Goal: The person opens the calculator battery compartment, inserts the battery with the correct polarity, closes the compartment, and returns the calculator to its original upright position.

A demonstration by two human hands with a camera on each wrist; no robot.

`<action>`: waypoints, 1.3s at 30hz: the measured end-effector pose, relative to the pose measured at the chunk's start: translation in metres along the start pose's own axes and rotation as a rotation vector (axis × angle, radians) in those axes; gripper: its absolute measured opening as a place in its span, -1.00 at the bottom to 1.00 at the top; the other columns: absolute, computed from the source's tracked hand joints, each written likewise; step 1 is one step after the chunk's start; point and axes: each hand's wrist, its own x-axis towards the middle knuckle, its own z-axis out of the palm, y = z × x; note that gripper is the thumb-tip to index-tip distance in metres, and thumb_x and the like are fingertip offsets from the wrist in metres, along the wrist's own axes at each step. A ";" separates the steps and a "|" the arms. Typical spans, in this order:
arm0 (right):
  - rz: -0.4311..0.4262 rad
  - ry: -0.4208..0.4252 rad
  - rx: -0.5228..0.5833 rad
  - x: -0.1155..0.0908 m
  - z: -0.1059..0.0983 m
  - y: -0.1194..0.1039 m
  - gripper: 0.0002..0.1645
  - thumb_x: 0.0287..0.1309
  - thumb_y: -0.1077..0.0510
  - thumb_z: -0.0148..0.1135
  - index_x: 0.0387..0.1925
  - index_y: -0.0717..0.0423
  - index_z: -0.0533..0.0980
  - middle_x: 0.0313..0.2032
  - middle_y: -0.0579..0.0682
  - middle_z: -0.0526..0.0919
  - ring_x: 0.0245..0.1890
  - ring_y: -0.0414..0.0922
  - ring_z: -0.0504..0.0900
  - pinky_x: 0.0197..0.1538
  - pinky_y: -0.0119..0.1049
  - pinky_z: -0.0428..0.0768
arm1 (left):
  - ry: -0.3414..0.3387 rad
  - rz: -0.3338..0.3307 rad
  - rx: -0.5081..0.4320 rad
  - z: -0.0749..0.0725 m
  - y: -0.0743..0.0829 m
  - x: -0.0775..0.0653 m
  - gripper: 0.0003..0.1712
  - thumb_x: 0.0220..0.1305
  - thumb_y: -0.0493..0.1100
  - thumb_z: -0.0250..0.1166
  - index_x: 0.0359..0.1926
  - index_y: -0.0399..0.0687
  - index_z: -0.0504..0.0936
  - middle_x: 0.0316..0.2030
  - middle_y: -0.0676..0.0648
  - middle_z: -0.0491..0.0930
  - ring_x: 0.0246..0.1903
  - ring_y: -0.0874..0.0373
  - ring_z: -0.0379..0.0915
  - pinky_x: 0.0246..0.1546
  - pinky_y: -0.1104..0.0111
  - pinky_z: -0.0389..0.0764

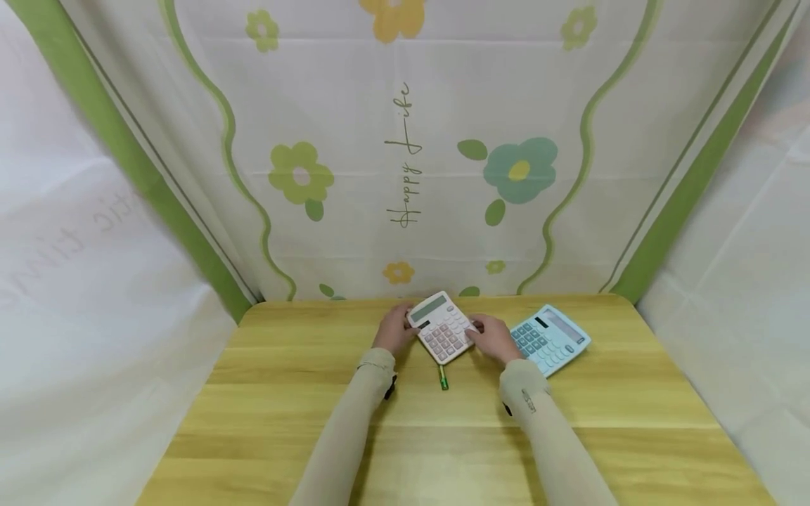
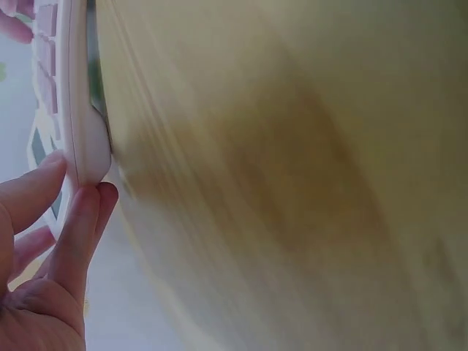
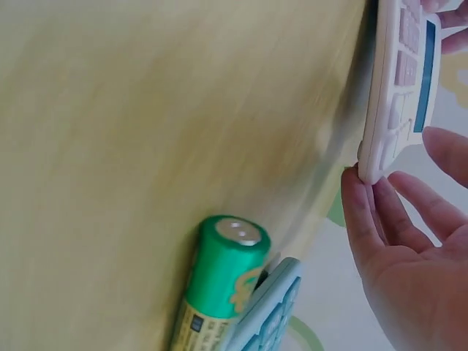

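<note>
A pink calculator [image 1: 441,328] with a white frame sits at an angle near the back of the table, keys up. My left hand [image 1: 394,329] grips its left side, thumb [image 2: 45,179] on the top edge and fingers curled beneath. At the right side, my right hand [image 1: 496,338] holds the corner, with fingertips [image 3: 354,179] under the rim. From below the calculator's near edge pokes a green and gold battery [image 1: 444,380]. Another such battery [image 3: 228,278] shows in the right wrist view, close to the blue calculator [image 3: 269,311].
Right of my right hand lies the blue calculator [image 1: 560,339], partly hidden by that hand and sleeve. The wooden table [image 1: 304,407] meets a flowered curtain [image 1: 354,232] at its back edge. White cloth hangs on both sides.
</note>
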 end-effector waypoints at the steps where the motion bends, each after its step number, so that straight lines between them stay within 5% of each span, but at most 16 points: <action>1: 0.002 0.005 -0.002 0.000 0.000 0.000 -0.40 0.50 0.09 0.18 0.44 0.27 0.39 0.21 0.28 0.61 0.21 0.16 0.59 0.30 0.10 0.58 | -0.005 -0.002 -0.002 0.001 0.000 -0.001 -0.28 0.25 -0.34 0.47 0.41 -0.23 0.46 0.23 -0.30 0.54 0.09 -0.13 0.58 0.11 0.10 0.68; 7: -0.038 0.048 0.032 0.001 -0.006 -0.006 -0.39 0.48 0.15 0.20 0.46 0.25 0.36 0.22 0.27 0.61 0.20 0.17 0.60 0.27 0.09 0.60 | 0.007 -0.020 -0.004 0.002 -0.002 0.000 -0.33 0.28 -0.29 0.46 0.38 -0.20 0.49 0.23 -0.29 0.52 0.11 -0.12 0.56 0.19 0.07 0.64; 23: -0.097 0.086 0.160 -0.007 -0.017 -0.013 -0.40 0.30 0.40 0.31 0.36 0.19 0.49 0.30 0.27 0.55 0.15 0.22 0.65 0.16 0.03 0.70 | 0.048 -0.005 0.002 0.003 -0.003 0.004 -0.39 0.24 -0.27 0.51 0.27 -0.25 0.52 0.03 -0.24 0.63 -0.08 -0.03 0.59 -0.02 0.15 0.69; 31: -0.215 0.153 0.150 -0.010 -0.018 -0.019 -0.48 0.20 0.43 0.40 0.21 0.20 0.62 0.11 0.21 0.71 0.05 0.14 0.72 0.12 0.00 0.73 | 0.030 0.025 0.084 0.005 0.000 0.006 -0.58 0.31 -0.31 0.44 0.15 -0.32 0.59 -0.10 -0.25 0.72 -0.14 -0.05 0.65 -0.06 0.13 0.72; 39: -0.295 0.172 0.063 -0.016 -0.018 -0.034 -0.53 0.18 0.47 0.39 0.14 0.23 0.66 0.06 0.19 0.74 0.01 0.10 0.73 0.02 -0.10 0.78 | -0.065 -0.005 0.008 0.004 -0.004 0.005 -0.29 0.40 -0.42 0.20 0.53 -0.25 0.25 0.11 -0.32 0.66 -0.13 -0.04 0.61 -0.05 0.10 0.68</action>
